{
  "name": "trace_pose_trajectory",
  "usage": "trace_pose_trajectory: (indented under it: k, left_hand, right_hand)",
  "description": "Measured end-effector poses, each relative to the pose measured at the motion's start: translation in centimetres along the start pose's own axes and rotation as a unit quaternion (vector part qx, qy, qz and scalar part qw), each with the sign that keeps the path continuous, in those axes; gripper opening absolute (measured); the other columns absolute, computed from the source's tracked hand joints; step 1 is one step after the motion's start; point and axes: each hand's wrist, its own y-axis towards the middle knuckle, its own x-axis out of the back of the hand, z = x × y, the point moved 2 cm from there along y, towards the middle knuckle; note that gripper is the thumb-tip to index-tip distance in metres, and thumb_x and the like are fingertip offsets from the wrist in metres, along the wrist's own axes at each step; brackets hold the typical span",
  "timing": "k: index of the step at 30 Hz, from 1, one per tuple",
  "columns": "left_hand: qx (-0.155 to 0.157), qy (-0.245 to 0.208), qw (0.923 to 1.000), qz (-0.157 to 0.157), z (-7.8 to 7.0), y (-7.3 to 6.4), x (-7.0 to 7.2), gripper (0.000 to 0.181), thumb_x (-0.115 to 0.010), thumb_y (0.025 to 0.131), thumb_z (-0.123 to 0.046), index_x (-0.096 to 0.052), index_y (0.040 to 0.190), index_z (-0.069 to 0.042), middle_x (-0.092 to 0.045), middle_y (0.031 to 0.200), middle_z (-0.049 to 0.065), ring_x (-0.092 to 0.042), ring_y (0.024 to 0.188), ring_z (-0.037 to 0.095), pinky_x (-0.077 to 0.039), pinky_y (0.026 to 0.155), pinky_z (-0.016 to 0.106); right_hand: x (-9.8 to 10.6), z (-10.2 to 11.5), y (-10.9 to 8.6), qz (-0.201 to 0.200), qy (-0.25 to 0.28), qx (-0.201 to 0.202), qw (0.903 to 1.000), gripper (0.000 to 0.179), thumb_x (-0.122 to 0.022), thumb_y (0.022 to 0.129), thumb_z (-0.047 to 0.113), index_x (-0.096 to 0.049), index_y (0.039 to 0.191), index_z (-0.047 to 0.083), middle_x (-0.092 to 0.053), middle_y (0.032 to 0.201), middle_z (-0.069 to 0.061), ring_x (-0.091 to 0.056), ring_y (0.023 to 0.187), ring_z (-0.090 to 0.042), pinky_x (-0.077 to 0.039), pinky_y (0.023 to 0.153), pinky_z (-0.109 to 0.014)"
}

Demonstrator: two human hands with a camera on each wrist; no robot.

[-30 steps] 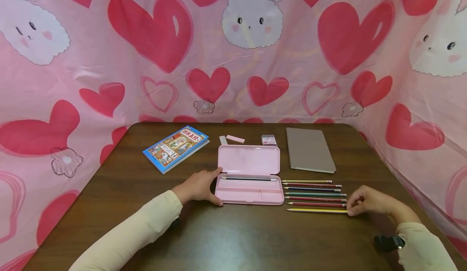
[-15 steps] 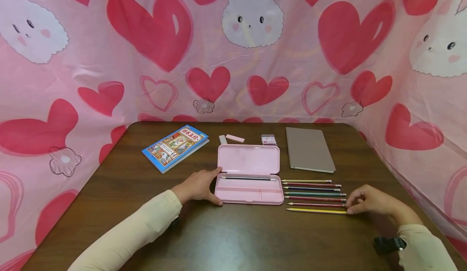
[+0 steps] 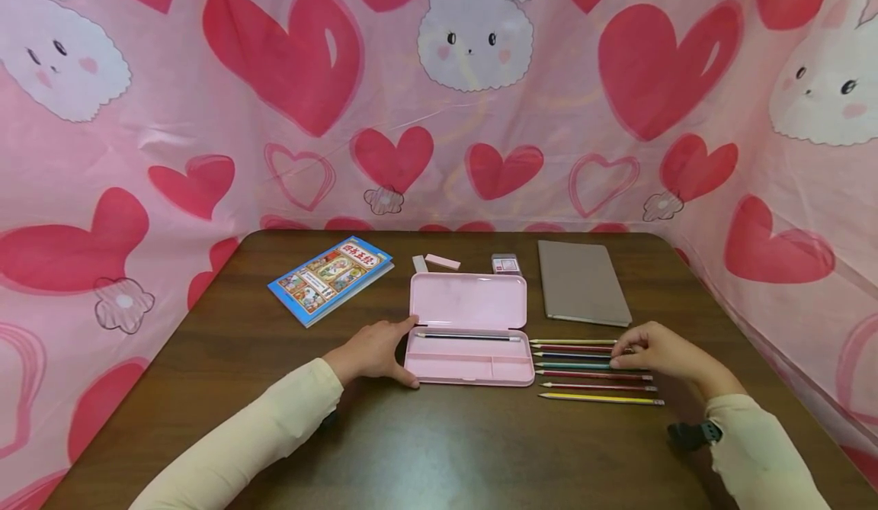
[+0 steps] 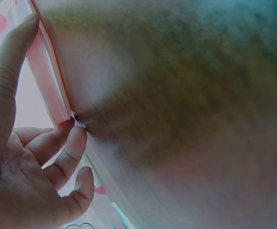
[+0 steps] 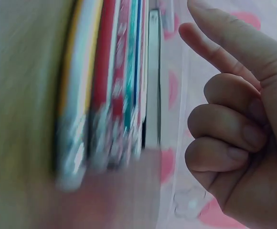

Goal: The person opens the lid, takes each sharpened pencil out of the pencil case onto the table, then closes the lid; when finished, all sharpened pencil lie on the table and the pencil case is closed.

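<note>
A pink pencil case [image 3: 446,370] lies with its lid folded back, and one dark pencil [image 3: 469,336] rests in its rear compartment. My left hand [image 3: 370,351] holds the case by its left end, thumb at the front corner and a fingertip near the hinge. The left wrist view shows that thumb [image 4: 15,52] along the case wall. To the right, several pencils lie in a row, the yellow pencil [image 3: 600,398] nearest me. Over their right ends is my right hand [image 3: 661,354], holding nothing; its thumb and index finger are apart, the other fingers [image 5: 224,121] curled.
Behind the case lie a white strip [image 3: 419,264], a pink strip [image 3: 442,261] and a small boxed eraser-like block [image 3: 506,264]. A blue picture-covered book [image 3: 331,280] is at the left, a grey-brown notebook [image 3: 583,281] at the back right. Patterned cloth surrounds the table [image 3: 425,449].
My right hand has left the yellow pencil's end and moved up and left, over the middle pencils. The yellow pencil stays on the table. My left hand has kept its place.
</note>
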Motion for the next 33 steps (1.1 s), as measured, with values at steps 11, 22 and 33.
trace_pose_trajectory:
  k: [11,22,33]
  left_hand:
    - [-0.002,-0.001,1.0000,-0.008,0.2,0.1,-0.1,0.107,-0.079,0.057,-0.060,-0.037,0.142,-0.010,-0.057,0.127,0.014,-0.055,0.111,0.029,-0.043,0.094,0.047]
    - [-0.009,0.005,0.9999,-0.009,0.4,0.2,-0.3,0.108,-0.079,0.057,-0.061,-0.037,0.141,-0.009,-0.058,0.125,0.014,-0.056,0.109,0.030,-0.044,0.092,0.047]
    - [0.003,0.002,1.0000,-0.001,0.2,0.2,-0.2,0.108,-0.079,0.057,-0.061,-0.036,0.142,-0.011,-0.057,0.127,0.013,-0.055,0.112,0.029,-0.043,0.094,0.046]
  right_hand:
    - [-1.4,2.5,5.4,0.011,-0.053,0.001,0.9985,0.013,-0.070,0.081,0.027,-0.071,0.084,0.014,-0.058,0.068,0.008,-0.043,0.060,-0.002,-0.039,0.055,-0.021]
    - [-4.3,5.5,10.3,0.037,-0.052,0.064,0.9959,0.016,-0.070,0.082,0.021,-0.073,0.093,0.011,-0.040,0.056,0.009,-0.033,0.049,-0.001,-0.030,0.047,-0.020]
    - [-6.7,6.7,12.9,0.060,-0.058,0.097,0.9918,0.015,-0.069,0.082,0.015,-0.073,0.095,0.008,-0.037,0.056,0.010,-0.034,0.052,-0.002,-0.029,0.049,-0.018]
